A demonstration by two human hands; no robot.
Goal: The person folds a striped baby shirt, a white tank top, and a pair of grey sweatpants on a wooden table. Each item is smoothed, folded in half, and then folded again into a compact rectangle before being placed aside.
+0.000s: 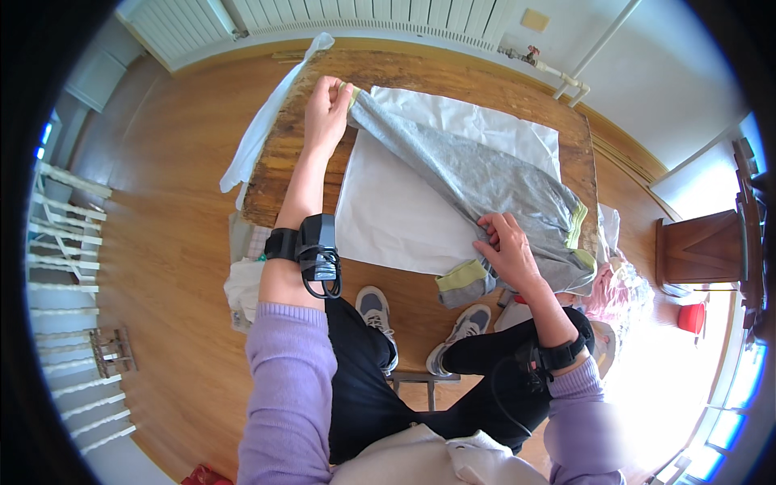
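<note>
A grey knitted garment with yellow-green ribbed bands [485,170] lies slantwise across a white cloth [400,212] on a worn wooden table [279,151]. At the table's far left, my left hand [330,109] pinches one banded end of the garment between thumb and fingers. My right hand [508,248] rests at the garment's near edge with its fingers curled; whether they grip the fabric cannot be told. Just left of that hand, another banded end [462,280] hangs over the table's near edge. The garment's wide banded edge lies at the right side of the table.
A translucent plastic sheet [273,115] hangs over the table's left edge. White fabric [242,285] is bundled below left, pink fabric [612,291] at the right. A radiator [376,18] and valve pipes [533,57] line the far wall. A red container [692,317] stands farther right.
</note>
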